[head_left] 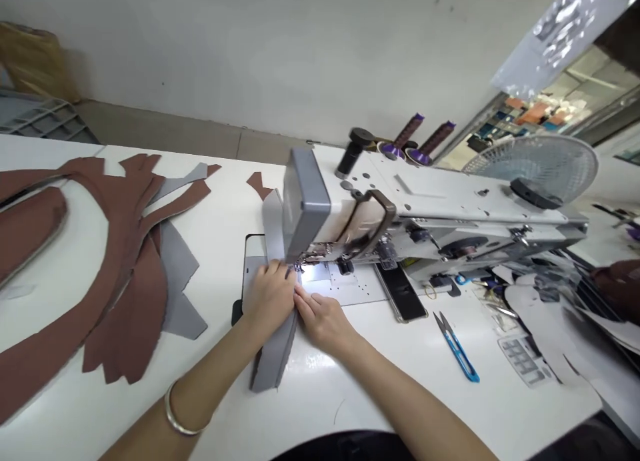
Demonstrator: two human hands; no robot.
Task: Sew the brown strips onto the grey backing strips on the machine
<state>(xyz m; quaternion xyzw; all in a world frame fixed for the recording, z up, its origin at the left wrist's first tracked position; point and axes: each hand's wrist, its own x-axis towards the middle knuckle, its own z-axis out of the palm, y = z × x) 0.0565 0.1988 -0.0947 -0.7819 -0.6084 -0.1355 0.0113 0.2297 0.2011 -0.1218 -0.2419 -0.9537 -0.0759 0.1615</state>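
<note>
Grey strip under both hands at the sewing head

Position: grey strip (275,357) lies lengthwise on the work surface, running along the left side of the sewing machine (450,187) head; one end reaches past the head, the other extends toward the wearer. Its middle is covered by the left hand.

Left hand (271,293): on top of the strip, fingers bent and close together, tips just beside the lit needle area. Strip is beneath the fingers; thumb hidden, so cannot tell whether they pinch.

Right hand (324,319): at the strip's right edge, near the left fingertips. Index finger points to that edge, other fingers partly folded. Strip lies just left of these fingertips; pinch or plain contact cannot be told.

Surroundings: brown pieces (137,307) spread on the table left of the strip, some overlapping grey material. Phone (401,293) right of the right hand, partly under the machine arm. Blue snips (457,347) beyond it, blades apart. Metal bangle (173,414) on left forearm.
</note>
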